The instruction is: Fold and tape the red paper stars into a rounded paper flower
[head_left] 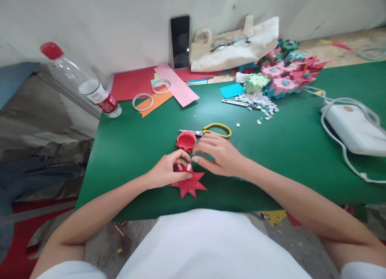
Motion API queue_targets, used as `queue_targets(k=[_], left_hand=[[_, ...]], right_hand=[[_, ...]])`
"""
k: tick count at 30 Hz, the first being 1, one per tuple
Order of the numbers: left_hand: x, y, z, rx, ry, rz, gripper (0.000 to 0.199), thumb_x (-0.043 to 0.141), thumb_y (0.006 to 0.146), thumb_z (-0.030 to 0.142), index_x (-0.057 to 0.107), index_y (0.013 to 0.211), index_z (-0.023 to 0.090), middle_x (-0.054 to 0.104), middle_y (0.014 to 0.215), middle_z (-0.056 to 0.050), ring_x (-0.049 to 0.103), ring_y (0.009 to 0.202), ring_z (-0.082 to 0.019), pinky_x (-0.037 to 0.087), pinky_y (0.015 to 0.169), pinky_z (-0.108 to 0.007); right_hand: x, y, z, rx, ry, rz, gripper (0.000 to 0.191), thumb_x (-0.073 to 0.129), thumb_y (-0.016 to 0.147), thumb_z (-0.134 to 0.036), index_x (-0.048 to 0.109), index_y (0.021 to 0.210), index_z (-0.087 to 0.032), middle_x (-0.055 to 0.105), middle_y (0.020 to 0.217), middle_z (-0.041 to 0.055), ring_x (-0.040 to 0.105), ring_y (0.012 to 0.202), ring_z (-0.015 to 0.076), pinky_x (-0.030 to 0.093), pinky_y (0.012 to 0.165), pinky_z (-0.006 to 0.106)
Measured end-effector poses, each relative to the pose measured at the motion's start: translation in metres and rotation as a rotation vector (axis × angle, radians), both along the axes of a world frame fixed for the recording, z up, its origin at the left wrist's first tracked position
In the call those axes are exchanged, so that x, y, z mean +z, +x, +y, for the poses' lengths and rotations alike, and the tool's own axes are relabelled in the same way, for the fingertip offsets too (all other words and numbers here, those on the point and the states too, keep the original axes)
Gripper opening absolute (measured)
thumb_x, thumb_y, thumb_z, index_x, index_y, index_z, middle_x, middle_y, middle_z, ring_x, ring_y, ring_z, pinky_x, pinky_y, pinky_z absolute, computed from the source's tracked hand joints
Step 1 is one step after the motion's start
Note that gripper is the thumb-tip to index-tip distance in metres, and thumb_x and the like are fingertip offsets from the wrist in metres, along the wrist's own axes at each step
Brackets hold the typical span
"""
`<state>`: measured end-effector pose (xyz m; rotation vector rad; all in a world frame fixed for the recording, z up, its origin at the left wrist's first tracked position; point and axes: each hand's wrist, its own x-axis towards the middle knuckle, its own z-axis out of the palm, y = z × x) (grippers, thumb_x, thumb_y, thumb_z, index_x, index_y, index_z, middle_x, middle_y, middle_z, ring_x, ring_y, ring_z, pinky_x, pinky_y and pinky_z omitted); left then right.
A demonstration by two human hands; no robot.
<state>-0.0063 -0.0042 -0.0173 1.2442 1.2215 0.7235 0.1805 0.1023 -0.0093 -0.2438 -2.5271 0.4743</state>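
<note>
My left hand point(169, 170) holds a red folded paper star point(189, 185) between thumb and fingers, over the green table near its front edge. Two small white pieces show on the star's upper points. Just right of the star's top is my right hand point(212, 154), its thumb and fingers curved and apart, with nothing visible between them. Beyond my hands sits a round red and pink paper cup shape point(186, 141). Scissors with yellow handles point(217, 130) lie behind it, close to my right fingers.
Two tape rolls point(142, 102) and coloured paper point(177, 85) lie at the back left, by a bottle point(105, 102). A phone point(180, 41) leans on the wall. Paper flowers point(283, 77), white scraps point(265, 103) and a cutter point(241, 104) are back right. A white device point(356, 128) has cables.
</note>
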Motion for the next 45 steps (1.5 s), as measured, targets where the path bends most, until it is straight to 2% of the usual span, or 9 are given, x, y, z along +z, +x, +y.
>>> queue_targets(k=[3, 6, 14, 20, 24, 27, 32, 40, 45], left_hand=[[0.001, 0.001, 0.0, -0.027, 0.017, 0.012, 0.03, 0.069, 0.076, 0.026, 0.05, 0.097, 0.018, 0.065, 0.077, 0.002, 0.058, 0.069, -0.011, 0.042, 0.068, -0.022], [0.0, 0.001, 0.0, -0.038, 0.032, 0.021, 0.029, 0.069, 0.076, 0.025, 0.051, 0.097, 0.018, 0.065, 0.079, 0.001, 0.057, 0.07, -0.01, 0.043, 0.069, -0.023], [-0.003, 0.001, 0.001, 0.116, 0.042, 0.01, 0.026, 0.072, 0.073, 0.025, 0.053, 0.089, 0.016, 0.056, 0.075, 0.004, 0.052, 0.068, -0.008, 0.042, 0.067, -0.02], [-0.001, 0.001, 0.002, 0.163, 0.055, -0.015, 0.027, 0.072, 0.073, 0.026, 0.052, 0.089, 0.016, 0.055, 0.072, 0.004, 0.049, 0.066, -0.008, 0.04, 0.065, -0.02], [0.001, 0.002, 0.002, 0.187, 0.035, -0.044, 0.026, 0.071, 0.073, 0.024, 0.051, 0.088, 0.016, 0.058, 0.074, 0.003, 0.051, 0.067, -0.008, 0.041, 0.066, -0.02], [0.0, 0.002, 0.002, 0.192, 0.035, -0.041, 0.025, 0.071, 0.073, 0.022, 0.051, 0.088, 0.016, 0.058, 0.075, 0.003, 0.052, 0.066, -0.008, 0.041, 0.066, -0.02], [-0.001, 0.001, 0.002, 0.177, 0.035, -0.026, 0.025, 0.07, 0.074, 0.024, 0.051, 0.089, 0.017, 0.058, 0.074, 0.004, 0.053, 0.066, -0.008, 0.041, 0.066, -0.021], [-0.001, 0.0, 0.003, 0.147, 0.043, -0.023, 0.023, 0.067, 0.074, 0.018, 0.05, 0.089, 0.016, 0.058, 0.075, 0.004, 0.052, 0.068, -0.008, 0.041, 0.066, -0.02], [0.001, 0.002, 0.002, 0.142, 0.041, 0.002, 0.024, 0.067, 0.073, 0.019, 0.05, 0.088, 0.016, 0.057, 0.072, 0.005, 0.05, 0.064, -0.007, 0.038, 0.064, -0.019]], right_hand=[[-0.008, -0.006, -0.018, 0.085, 0.017, -0.031, 0.02, 0.045, 0.095, -0.029, 0.056, 0.083, -0.017, 0.059, 0.075, 0.0042, 0.048, 0.071, 0.0148, 0.038, 0.07, 0.028], [-0.015, -0.007, -0.021, 0.119, -0.016, -0.028, 0.018, 0.042, 0.094, -0.021, 0.055, 0.082, -0.017, 0.056, 0.071, 0.0028, 0.044, 0.066, 0.0134, 0.035, 0.064, 0.026], [-0.018, -0.007, -0.011, 0.089, -0.076, 0.024, 0.014, 0.046, 0.092, -0.019, 0.053, 0.08, -0.017, 0.056, 0.07, 0.0027, 0.047, 0.066, 0.0128, 0.035, 0.064, 0.025], [-0.018, -0.005, -0.012, 0.08, -0.064, 0.028, 0.013, 0.046, 0.09, -0.016, 0.05, 0.077, -0.018, 0.054, 0.068, 0.0012, 0.045, 0.065, 0.0125, 0.034, 0.063, 0.025], [-0.017, -0.006, -0.012, 0.043, -0.067, 0.049, 0.007, 0.047, 0.087, -0.017, 0.047, 0.081, -0.019, 0.054, 0.07, 0.0009, 0.045, 0.066, 0.013, 0.035, 0.064, 0.026], [-0.015, -0.006, -0.011, -0.004, 0.008, 0.075, 0.005, 0.049, 0.086, -0.018, 0.046, 0.082, -0.019, 0.054, 0.073, 0.0023, 0.043, 0.069, 0.0143, 0.036, 0.067, 0.027], [-0.015, -0.006, -0.011, 0.023, 0.171, -0.011, 0.016, 0.046, 0.089, -0.021, 0.049, 0.074, -0.019, 0.052, 0.073, 0.0034, 0.041, 0.07, 0.0153, 0.036, 0.068, 0.028], [-0.018, -0.009, -0.011, 0.065, 0.193, -0.063, 0.02, 0.043, 0.09, -0.019, 0.051, 0.072, -0.018, 0.052, 0.068, 0.0026, 0.041, 0.068, 0.0144, 0.034, 0.065, 0.027], [-0.019, -0.008, -0.009, 0.151, 0.243, -0.091, 0.024, 0.039, 0.092, -0.017, 0.05, 0.07, -0.018, 0.051, 0.067, 0.0022, 0.039, 0.066, 0.014, 0.032, 0.064, 0.027]])
